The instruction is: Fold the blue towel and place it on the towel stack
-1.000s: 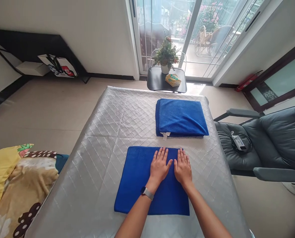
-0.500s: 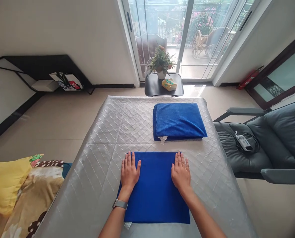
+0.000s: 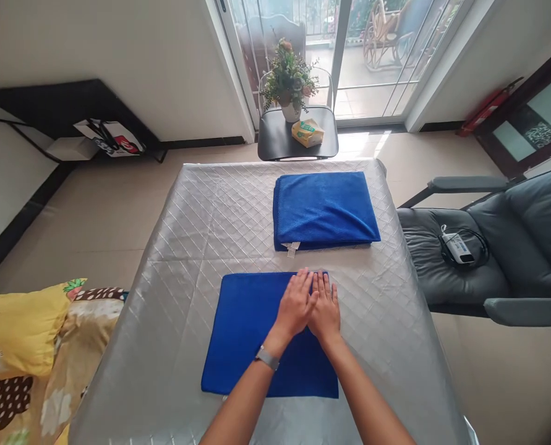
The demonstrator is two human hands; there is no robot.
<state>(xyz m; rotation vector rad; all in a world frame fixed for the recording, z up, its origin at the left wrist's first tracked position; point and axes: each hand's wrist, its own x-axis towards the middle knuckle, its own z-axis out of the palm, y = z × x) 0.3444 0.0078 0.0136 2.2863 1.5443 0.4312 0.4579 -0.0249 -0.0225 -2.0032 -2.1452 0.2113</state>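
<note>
A folded blue towel (image 3: 247,334) lies flat on the silver quilted table cover (image 3: 187,247) in front of me. Both my hands rest palm down on its far right part, fingers stretched out. My left hand (image 3: 296,304), with a watch on the wrist, touches my right hand (image 3: 325,306) side by side. A second, thicker folded blue towel (image 3: 324,209) with a white label sits farther back on the table, apart from my hands.
Beyond the table stands a black chair (image 3: 279,139) carrying a potted plant (image 3: 288,80) and a yellow pack (image 3: 307,132). A grey armchair (image 3: 498,247) with a corded device is at the right. Patterned bedding (image 3: 20,346) lies at the left.
My left hand slid from the towel's left edge back to the right, meeting my right hand. The view tilted slightly.
</note>
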